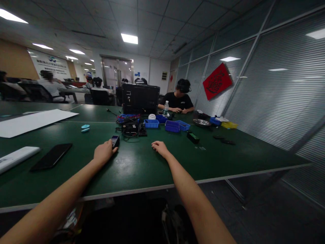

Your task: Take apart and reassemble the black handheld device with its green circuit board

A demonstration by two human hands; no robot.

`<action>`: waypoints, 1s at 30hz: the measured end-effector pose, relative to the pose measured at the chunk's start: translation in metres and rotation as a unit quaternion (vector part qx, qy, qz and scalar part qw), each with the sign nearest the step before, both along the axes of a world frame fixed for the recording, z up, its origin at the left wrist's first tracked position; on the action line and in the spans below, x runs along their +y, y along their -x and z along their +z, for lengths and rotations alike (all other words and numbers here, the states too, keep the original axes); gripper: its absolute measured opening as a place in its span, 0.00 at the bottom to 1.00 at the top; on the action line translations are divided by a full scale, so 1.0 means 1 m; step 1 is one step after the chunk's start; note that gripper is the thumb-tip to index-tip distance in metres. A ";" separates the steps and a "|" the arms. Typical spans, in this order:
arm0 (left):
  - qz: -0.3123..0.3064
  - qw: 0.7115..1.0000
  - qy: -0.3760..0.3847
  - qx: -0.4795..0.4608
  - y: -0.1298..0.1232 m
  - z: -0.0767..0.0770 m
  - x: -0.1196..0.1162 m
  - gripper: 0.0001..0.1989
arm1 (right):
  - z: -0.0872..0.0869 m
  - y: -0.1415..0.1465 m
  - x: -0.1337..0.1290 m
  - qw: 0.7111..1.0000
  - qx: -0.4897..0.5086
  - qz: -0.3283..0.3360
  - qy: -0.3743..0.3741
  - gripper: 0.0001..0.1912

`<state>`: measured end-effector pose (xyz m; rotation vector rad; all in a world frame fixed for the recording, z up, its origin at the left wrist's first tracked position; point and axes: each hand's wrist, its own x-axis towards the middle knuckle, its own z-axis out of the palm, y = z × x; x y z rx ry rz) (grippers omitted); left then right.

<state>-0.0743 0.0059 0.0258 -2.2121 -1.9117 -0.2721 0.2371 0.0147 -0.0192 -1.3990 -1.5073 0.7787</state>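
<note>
My left hand (103,153) is wrapped around a small dark handheld device with a grey face (115,140), held at the table surface left of the middle. What the device is exactly, I cannot make out. My right hand (160,148) rests on the green table (137,173) with nothing in it, its fingers loosely bent and slightly apart. Beyond both hands sit a black box-like unit with cables (130,129) and a blue bin (151,123). A green and black box (193,137) lies to the right of my right hand.
A black phone-like slab (52,156) and a long white case (19,157) lie at left, near a white board (35,122). Behind stand a monitor (141,96), a baseball (151,117), a bottle (166,108) and a metal dish (202,122). A person in black (179,101) sits opposite.
</note>
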 end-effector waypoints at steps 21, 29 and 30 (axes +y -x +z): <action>-0.179 0.970 -0.005 -0.166 -0.149 -0.030 -0.014 0.33 | 0.014 0.009 -0.015 0.982 -0.120 -0.113 -0.090 0.12; -0.178 0.944 0.055 -0.271 -0.145 -0.044 -0.005 0.35 | 0.018 0.041 -0.030 0.925 -0.332 -0.167 -0.081 0.33; -0.171 0.937 0.059 -0.297 -0.145 -0.044 -0.004 0.35 | 0.017 0.043 -0.031 0.919 -0.349 -0.169 -0.072 0.34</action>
